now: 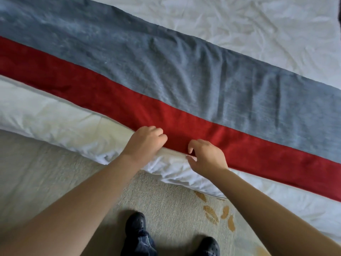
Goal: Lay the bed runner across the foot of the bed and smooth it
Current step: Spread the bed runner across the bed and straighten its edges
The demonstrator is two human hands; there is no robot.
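Note:
The bed runner [166,74], grey-blue with a red band along its near side, lies stretched across the white bed [258,30] from upper left to lower right. Ripples show in its grey part right of centre. My left hand [145,141] grips the runner's near red edge with curled fingers. My right hand [206,156] is just beside it, fingers curled on the same red edge, thumb at the seam where red meets the white duvet.
The white duvet [55,117] hangs over the foot edge of the bed toward me. Beige carpet [55,172] with orange leaf marks lies below. My two dark shoes [136,224] stand close to the bed.

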